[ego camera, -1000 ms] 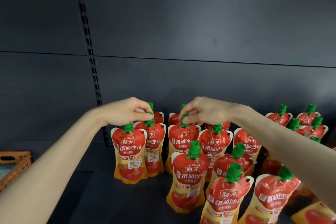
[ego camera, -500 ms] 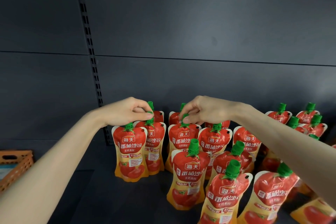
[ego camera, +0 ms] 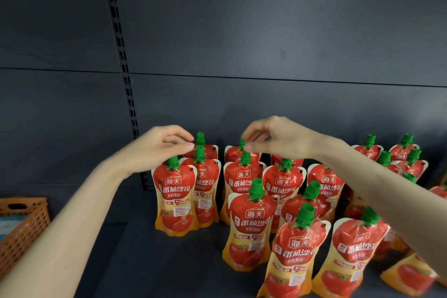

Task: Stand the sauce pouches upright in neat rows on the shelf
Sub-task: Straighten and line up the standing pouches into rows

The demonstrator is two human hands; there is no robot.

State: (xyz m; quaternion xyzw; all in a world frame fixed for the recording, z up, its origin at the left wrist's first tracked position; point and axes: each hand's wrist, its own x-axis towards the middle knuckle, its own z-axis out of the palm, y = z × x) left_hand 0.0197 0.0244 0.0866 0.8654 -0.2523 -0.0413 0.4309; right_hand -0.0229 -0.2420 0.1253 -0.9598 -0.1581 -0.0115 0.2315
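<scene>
Several red and yellow sauce pouches with green caps stand upright on the dark shelf (ego camera: 145,261). The left row has a front pouch (ego camera: 174,198), a second pouch (ego camera: 205,189) and a back pouch (ego camera: 200,139). My left hand (ego camera: 164,146) hovers over this row, its fingertips just left of the back pouch's cap and holding nothing. My right hand (ego camera: 278,139) is above the neighbouring row's back pouch (ego camera: 235,153). Its index finger and thumb are spread apart around that green cap without pinching it. More pouches (ego camera: 251,225) stand in front.
An orange slotted basket (ego camera: 21,222) sits at the shelf's left edge. A slotted upright rail (ego camera: 121,55) runs down the dark back panel. Further pouches (ego camera: 406,152) stand at the far right, and one (ego camera: 411,276) lies tilted at the lower right.
Both hands pinched the back pouches' caps earlier; now the fingers have loosened and lifted slightly off the caps. The pouches stand where they were.
</scene>
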